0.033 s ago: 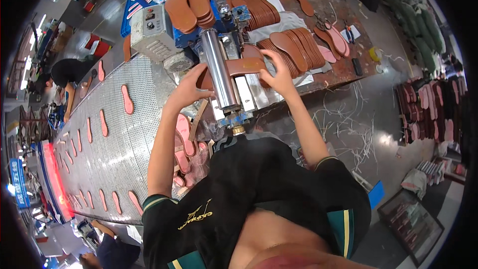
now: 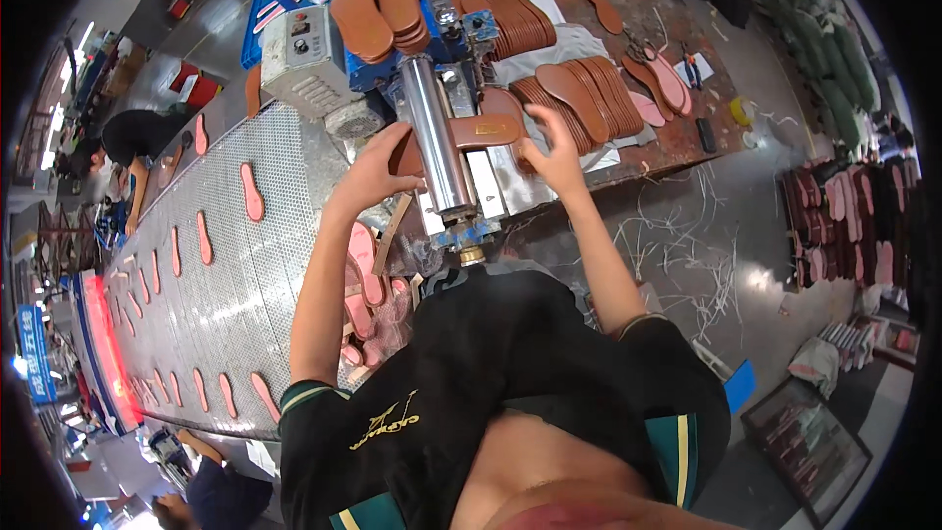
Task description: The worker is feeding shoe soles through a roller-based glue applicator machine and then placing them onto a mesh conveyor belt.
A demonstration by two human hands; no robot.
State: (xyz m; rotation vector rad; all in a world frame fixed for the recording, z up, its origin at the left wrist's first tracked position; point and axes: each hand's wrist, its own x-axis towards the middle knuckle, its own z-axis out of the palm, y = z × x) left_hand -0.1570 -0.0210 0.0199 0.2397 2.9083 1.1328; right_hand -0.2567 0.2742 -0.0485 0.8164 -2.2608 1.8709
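Observation:
A brown insole (image 2: pixel 486 131) with a small gold mark lies across a shiny metal roller machine (image 2: pixel 437 137), coming out on the roller's right side. My left hand (image 2: pixel 369 175) is at the roller's left side, its thumb and fingers closed around the edge of brown insole material there. Whether that is the same piece is hidden by the roller. My right hand (image 2: pixel 555 159) is just beyond the insole's right end, thumb and fingers apart. Under it, another brown insole (image 2: pixel 499 102) lies partly covered. Rows of stacked brown insoles (image 2: pixel 589 103) stand right beside this hand.
More brown insoles (image 2: pixel 363 25) rest on the machine's top, next to a grey control box (image 2: pixel 304 49). On the left, a perforated conveyor (image 2: pixel 231 285) carries pink insoles. Pliers (image 2: pixel 691 71) and yellow tape (image 2: pixel 740 111) lie on the right table. Other people work at far left.
The insole's gold mark now shows to the right of the roller. My right hand's fingers have come off the insole's end and spread apart. My left hand has barely moved.

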